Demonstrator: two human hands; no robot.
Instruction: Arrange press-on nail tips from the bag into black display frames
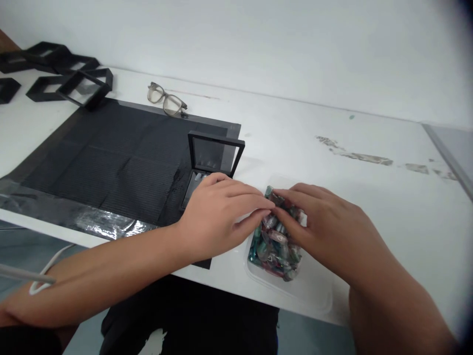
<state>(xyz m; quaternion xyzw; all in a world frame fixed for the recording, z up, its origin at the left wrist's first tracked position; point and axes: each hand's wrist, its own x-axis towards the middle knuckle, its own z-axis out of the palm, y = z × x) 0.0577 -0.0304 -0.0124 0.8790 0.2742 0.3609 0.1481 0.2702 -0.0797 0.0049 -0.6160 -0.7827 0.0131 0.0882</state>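
Observation:
A clear plastic tray [314, 296] at the front edge of the table holds a heap of small, shiny, clear-wrapped pieces [275, 246] in green, blue, red and silver. Above the heap, the fingertips of my left hand [225, 212] are pinched together and meet those of my right hand [321, 217], which reaches in from the other side with its thumb and fingers closed. What lies between the fingertips is too small to make out. Behind my left hand stands a small black case [216, 153] with its framed, see-through lid raised; my hand partly hides its base.
A creased black sheet [136, 158] covers the left of the white table [369, 227]. Eyeglasses [166, 100] lie at its back edge. Several black frame-like cases [83, 88] stand at the far left. A pale wall [258, 49] rises behind the table.

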